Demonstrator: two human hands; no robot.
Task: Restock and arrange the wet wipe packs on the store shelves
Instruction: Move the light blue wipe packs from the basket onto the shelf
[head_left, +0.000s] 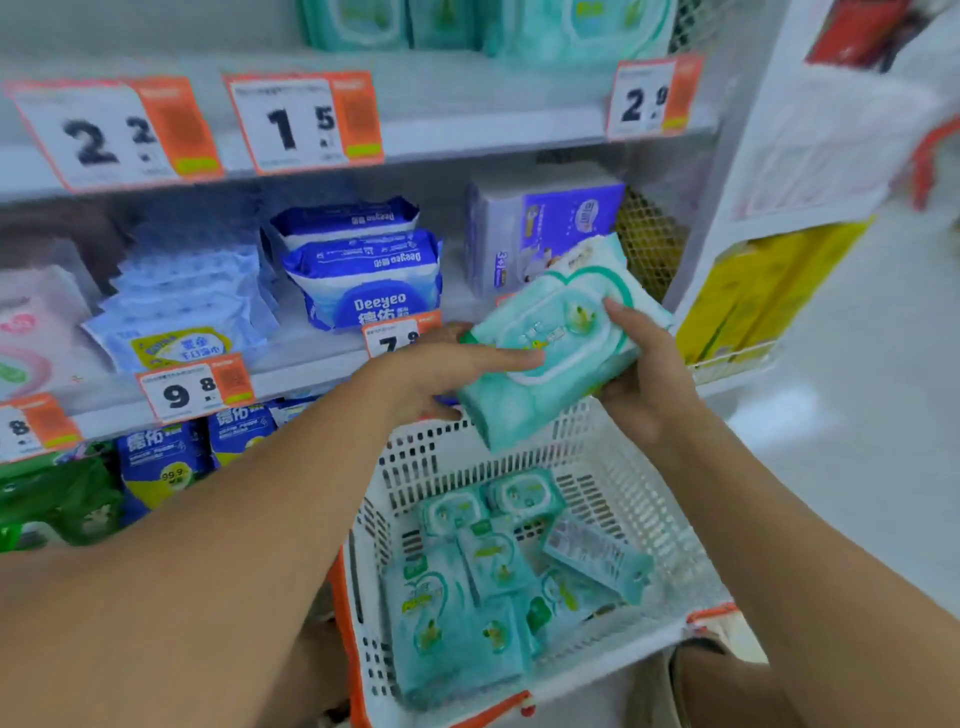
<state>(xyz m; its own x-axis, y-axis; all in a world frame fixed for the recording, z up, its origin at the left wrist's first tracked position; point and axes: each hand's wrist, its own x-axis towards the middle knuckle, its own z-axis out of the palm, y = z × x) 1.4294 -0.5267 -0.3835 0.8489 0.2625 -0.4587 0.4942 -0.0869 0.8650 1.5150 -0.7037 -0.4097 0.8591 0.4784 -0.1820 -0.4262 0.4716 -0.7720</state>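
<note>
Two hands, left hand (441, 374) and right hand (644, 374), grip one teal wipe pack (550, 343) above white basket (649, 525), just before shelf edge (311, 371).

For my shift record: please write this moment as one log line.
step: restocking | left hand: holds teal wipe pack | right hand: holds same pack | pack: above white basket | basket: more teal packs

both hands (545, 374) holding teal pack (550, 348), basket (613, 499) below

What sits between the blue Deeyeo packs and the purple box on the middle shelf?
Nothing; in the head view the shelf between the Deeyeo packs and the purple box shows only bare grey board.
</note>
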